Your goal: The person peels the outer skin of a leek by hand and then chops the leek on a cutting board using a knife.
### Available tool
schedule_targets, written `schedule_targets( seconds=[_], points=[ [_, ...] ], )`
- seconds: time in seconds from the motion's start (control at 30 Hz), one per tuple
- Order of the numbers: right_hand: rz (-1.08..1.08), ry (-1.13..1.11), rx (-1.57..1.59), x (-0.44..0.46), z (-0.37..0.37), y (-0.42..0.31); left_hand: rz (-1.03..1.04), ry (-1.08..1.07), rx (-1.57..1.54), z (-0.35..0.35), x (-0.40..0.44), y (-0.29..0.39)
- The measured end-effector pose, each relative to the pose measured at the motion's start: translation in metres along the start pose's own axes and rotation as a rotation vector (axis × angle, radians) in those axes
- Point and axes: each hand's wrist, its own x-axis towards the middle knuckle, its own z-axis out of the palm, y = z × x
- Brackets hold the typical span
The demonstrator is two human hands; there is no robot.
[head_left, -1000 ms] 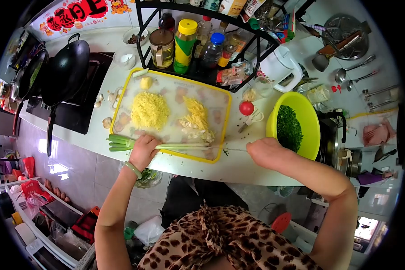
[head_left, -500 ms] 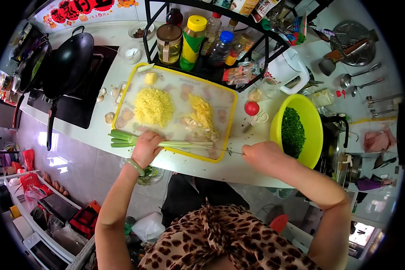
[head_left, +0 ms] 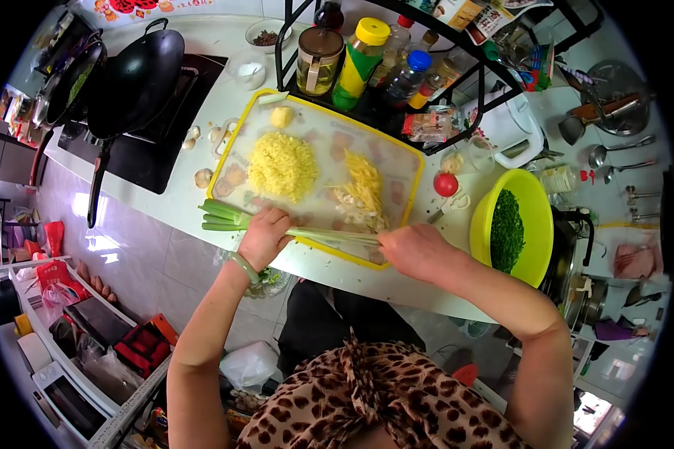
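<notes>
My left hand (head_left: 264, 238) presses down on a bunch of green onions (head_left: 223, 217) along the near edge of a yellow-rimmed cutting board (head_left: 417, 179). Their green ends stick out to its left. Closed at the white ends of the stalks is my right hand (head_left: 416, 251), around a knife handle; the thin blade lies edge-on along the stalks and is hard to make out now. Behind the hands, a mound of finely chopped yellow food (head_left: 281, 166) and a pile of yellow shreds (head_left: 363, 179) with pale chopped bits rest on the board.
A lime-green bowl (head_left: 484, 224) of chopped greens stands right, near a tomato (head_left: 445, 185) and scissors (head_left: 453, 204). A black rack with bottles (head_left: 359, 63) borders the board's far side. A black wok (head_left: 138, 82) sits on the stove at left.
My right hand has moved left, up to the white ends of the green onions, so the bare blade between them no longer shows. My left hand keeps its hold. The whole view has shifted.
</notes>
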Motion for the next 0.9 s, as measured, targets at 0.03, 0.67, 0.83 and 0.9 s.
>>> schedule_targets(
  seconds=[0.03,0.67,0.83,0.9],
  points=[
    [0.004,0.007,0.017,0.000,0.000,0.000,0.005,0.000,-0.005,0.000,0.000,0.000],
    [0.030,-0.107,0.002,-0.003,0.007,-0.001,0.006,0.025,-0.046,-0.005,0.003,0.006],
    [0.182,-0.224,-0.065,-0.058,0.001,0.035,0.008,0.035,-0.004,-0.006,0.004,0.008],
    [0.230,-0.222,-0.115,-0.076,0.003,0.046,0.011,0.025,0.026,-0.006,0.005,0.014]
  ],
)
